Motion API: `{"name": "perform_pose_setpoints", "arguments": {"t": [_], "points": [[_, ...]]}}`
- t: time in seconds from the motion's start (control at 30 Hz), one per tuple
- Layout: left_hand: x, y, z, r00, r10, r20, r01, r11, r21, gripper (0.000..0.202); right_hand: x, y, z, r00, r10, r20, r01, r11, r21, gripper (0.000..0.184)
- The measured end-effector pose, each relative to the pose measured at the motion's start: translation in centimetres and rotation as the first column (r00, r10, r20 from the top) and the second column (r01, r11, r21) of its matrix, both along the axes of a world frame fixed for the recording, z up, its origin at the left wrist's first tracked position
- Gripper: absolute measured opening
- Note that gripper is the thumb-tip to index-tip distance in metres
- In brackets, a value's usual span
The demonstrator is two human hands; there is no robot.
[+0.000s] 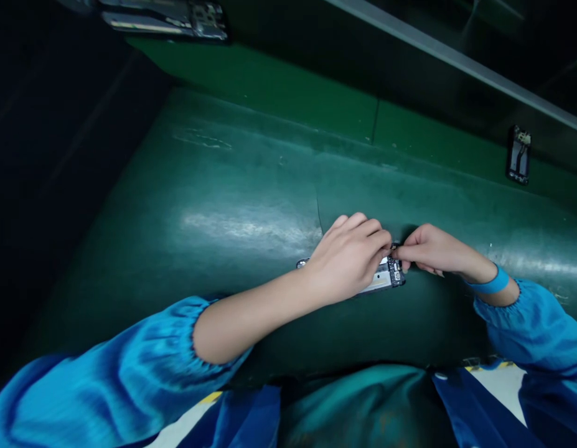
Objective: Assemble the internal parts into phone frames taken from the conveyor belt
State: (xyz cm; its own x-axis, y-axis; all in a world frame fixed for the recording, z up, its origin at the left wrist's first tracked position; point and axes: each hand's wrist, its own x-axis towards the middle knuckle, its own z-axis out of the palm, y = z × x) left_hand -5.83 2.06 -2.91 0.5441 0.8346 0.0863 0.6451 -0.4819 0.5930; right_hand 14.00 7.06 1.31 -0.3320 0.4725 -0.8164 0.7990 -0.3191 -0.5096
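An opened phone (379, 281) lies flat on the green mat in front of me, its circuit parts showing at the right end. My left hand (347, 258) rests over the phone and covers most of it, fingers bent toward the right end. At that same end, my right hand (431, 250) pinches thumb and forefinger together at the phone's upper right corner. Whatever sits between those fingertips is too small to make out. The left fingertips are partly hidden behind the knuckles, close to the right ones.
Green matting (223, 186) covers the work surface. Another opened phone (519, 154) lies at the far right below a metal rail (456, 59). One more opened phone (167, 18) is at the upper left. A dark area borders the mat on the left.
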Motion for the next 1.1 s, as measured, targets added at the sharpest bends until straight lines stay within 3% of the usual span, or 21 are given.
{"name": "perform_pose_setpoints", "arguments": {"t": [0.3,0.37,0.47,0.53,0.63,0.7,0.77,0.97,1.1], "points": [[0.9,0.0,-0.3,0.998,0.036,-0.048,-0.031,0.994,0.102,0.019,0.4,0.0,-0.2,1.0,0.004,0.006,-0.004,1.0,-0.012,0.03],[1.2,0.1,-0.4,0.997,0.049,-0.052,-0.043,0.992,0.116,0.019,0.3,-0.4,-0.5,0.999,0.017,0.036,-0.019,0.998,0.055,0.032],[1.5,0.3,-0.4,0.997,0.069,-0.048,-0.062,0.99,0.124,0.016,0.4,-1.1,-0.9,0.996,0.068,0.059,-0.082,0.958,0.275,0.035],[1.3,0.3,-0.1,0.996,0.074,-0.043,-0.068,0.989,0.128,0.016,0.9,-1.5,-0.8,0.998,0.069,-0.009,-0.062,0.941,0.334,0.034],[0.4,-0.4,0.4,0.998,0.046,-0.045,-0.037,0.981,0.191,0.023,2.3,-2.2,0.0,0.966,-0.03,-0.257,0.114,0.941,0.319,0.034],[-0.4,-1.2,0.6,0.999,0.0,-0.054,0.013,0.968,0.25,0.026,3.1,-3.0,0.6,0.914,-0.052,-0.403,0.229,0.885,0.406,0.034],[-1.2,-1.9,0.6,0.996,-0.047,-0.08,0.068,0.957,0.283,0.03,3.4,-4.1,1.0,0.881,-0.001,-0.474,0.289,0.793,0.536,0.03],[-2.3,-2.3,0.0,0.974,-0.144,-0.172,0.184,0.952,0.243,0.057,2.5,-6.6,-0.3,0.832,0.178,-0.525,0.331,0.601,0.728,0.029],[-2.5,-2.0,-0.2,0.971,-0.166,-0.174,0.199,0.959,0.199,0.066,2.0,-6.6,-1.0,0.805,0.268,-0.53,0.3,0.587,0.752,0.025]]}}
